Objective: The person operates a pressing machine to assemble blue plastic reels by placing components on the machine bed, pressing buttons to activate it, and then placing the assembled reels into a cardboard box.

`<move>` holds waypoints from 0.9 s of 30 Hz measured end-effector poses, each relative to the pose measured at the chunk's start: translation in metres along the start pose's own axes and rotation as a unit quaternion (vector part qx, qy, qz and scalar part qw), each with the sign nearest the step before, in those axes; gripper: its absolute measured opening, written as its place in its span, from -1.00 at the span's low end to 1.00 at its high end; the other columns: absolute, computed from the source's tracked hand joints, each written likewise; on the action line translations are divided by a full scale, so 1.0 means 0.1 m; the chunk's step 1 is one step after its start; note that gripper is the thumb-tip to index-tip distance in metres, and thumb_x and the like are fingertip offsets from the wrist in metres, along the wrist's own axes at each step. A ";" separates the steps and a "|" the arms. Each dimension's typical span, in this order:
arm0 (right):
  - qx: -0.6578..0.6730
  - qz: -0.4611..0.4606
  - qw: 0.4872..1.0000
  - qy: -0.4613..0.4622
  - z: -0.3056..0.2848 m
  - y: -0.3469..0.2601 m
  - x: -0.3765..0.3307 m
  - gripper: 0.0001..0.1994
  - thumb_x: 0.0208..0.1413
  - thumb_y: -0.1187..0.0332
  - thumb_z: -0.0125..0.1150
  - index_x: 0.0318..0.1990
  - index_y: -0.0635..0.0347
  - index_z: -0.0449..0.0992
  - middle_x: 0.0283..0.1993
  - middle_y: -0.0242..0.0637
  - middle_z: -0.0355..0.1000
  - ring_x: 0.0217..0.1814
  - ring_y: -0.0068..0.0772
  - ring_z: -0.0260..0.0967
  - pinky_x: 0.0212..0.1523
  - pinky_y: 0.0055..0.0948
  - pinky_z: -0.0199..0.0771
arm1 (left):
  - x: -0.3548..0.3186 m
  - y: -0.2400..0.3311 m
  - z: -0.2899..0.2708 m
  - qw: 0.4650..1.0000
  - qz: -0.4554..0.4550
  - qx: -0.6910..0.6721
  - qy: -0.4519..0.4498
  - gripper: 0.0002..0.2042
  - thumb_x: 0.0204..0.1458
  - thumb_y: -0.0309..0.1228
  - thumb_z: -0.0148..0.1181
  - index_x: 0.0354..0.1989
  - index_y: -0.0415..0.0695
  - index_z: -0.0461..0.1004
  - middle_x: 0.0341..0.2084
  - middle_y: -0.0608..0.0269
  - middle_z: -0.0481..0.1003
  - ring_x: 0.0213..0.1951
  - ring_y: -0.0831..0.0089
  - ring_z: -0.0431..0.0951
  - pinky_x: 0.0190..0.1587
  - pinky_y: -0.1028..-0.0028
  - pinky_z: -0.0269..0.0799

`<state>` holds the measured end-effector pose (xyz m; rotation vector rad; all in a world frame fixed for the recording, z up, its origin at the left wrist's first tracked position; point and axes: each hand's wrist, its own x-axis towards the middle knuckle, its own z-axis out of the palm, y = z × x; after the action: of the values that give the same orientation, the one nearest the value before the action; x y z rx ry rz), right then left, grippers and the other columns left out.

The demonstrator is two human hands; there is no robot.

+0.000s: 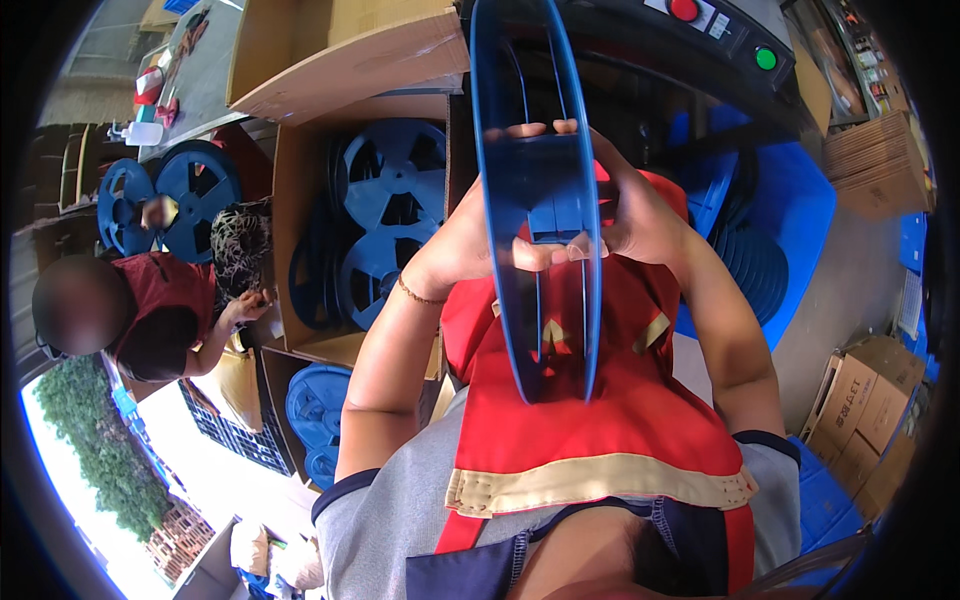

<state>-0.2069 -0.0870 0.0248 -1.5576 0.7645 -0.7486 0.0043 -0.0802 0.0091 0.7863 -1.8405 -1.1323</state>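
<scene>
A blue plastic reel (548, 185) is held upright in front of my chest. It stands edge-on, so its two round flanges show as tall narrow shapes with the hub between them. My left hand (462, 240) grips it from the left side and my right hand (635, 215) from the right. Fingertips of both hands show between the flanges, above and below the hub. Both hands are closed on the reel; part of each hand is hidden behind a flange.
At left, a cardboard box (290, 215) contains several blue reels (395, 175). A blue bin (800, 215) with stacked reels stands at right. Ahead, a dark machine has a red button (684, 10) and a green button (766, 59). Another person (165, 290) works near reels at far left.
</scene>
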 end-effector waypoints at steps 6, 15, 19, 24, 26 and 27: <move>-0.014 -0.008 1.000 -0.001 -0.03 0.07 -0.01 0.08 -0.32 0.33 0.60 0.39 0.01 -0.03 0.37 -0.18 0.02 0.37 -0.13 0.10 0.33 -0.25 0.19 | 0.00 -0.10 0.02 0.996 -0.013 -0.091 -0.003 -0.09 -0.36 -0.17 0.51 0.26 -0.14 0.21 0.23 0.05 0.13 0.29 0.11 0.16 0.31 0.19 0.07; -0.004 0.008 1.000 0.005 -0.01 -0.02 -0.07 0.09 -0.29 0.29 0.58 0.41 -0.01 -0.08 0.39 -0.18 -0.01 0.37 -0.21 0.08 0.28 -0.26 0.26 | 0.04 0.07 0.05 0.980 -0.059 -0.189 -0.004 0.02 -0.37 -0.24 0.57 0.33 -0.13 0.06 0.25 0.04 0.12 0.26 0.13 0.24 0.25 0.20 0.24; 0.137 0.078 0.987 -0.004 -0.02 -0.05 -0.07 0.06 -0.24 0.27 0.54 0.41 -0.02 -0.08 0.35 -0.19 0.06 0.03 -0.40 0.33 0.03 -0.39 0.47 | 0.10 0.30 0.04 0.990 -0.056 -0.128 0.005 0.14 -0.41 -0.15 0.60 0.36 -0.15 -0.06 0.25 0.01 0.13 0.29 0.08 0.19 0.29 0.17 0.16; 0.090 0.172 0.981 0.018 0.01 -0.19 -0.08 0.04 -0.20 0.16 0.52 0.42 -0.02 -0.08 0.22 -0.12 0.24 -0.21 -0.51 0.44 -0.14 -0.48 0.52 | 0.01 -0.01 0.02 0.974 -0.048 -0.219 -0.015 0.25 -0.45 -0.01 0.59 0.38 -0.15 -0.18 0.27 -0.05 0.11 0.33 0.09 0.13 0.30 0.15 0.14; 0.087 0.208 0.974 0.020 0.02 -0.22 -0.06 0.06 -0.21 0.11 0.51 0.42 -0.01 -0.09 0.19 -0.11 0.28 -0.19 -0.47 0.45 -0.11 -0.47 0.50 | 0.01 0.17 0.06 0.934 -0.153 -0.322 0.011 0.26 -0.44 0.02 0.57 0.39 -0.15 -0.21 0.26 -0.06 0.12 0.31 0.10 0.17 0.27 0.16 0.19; 0.101 0.229 0.968 0.012 0.02 -0.29 -0.05 0.06 -0.20 0.07 0.50 0.42 -0.01 -0.10 0.17 -0.10 0.29 -0.15 -0.45 0.45 -0.09 -0.46 0.49 | -0.01 0.18 0.07 0.931 -0.178 -0.319 0.012 0.26 -0.41 0.06 0.54 0.40 -0.14 -0.22 0.23 -0.06 0.15 0.22 0.13 0.26 0.20 0.20 0.27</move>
<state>-0.2067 -0.0790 0.0529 -1.1309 0.9893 -0.4840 -0.0027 -0.0692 0.0239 0.7452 -1.1978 -1.8154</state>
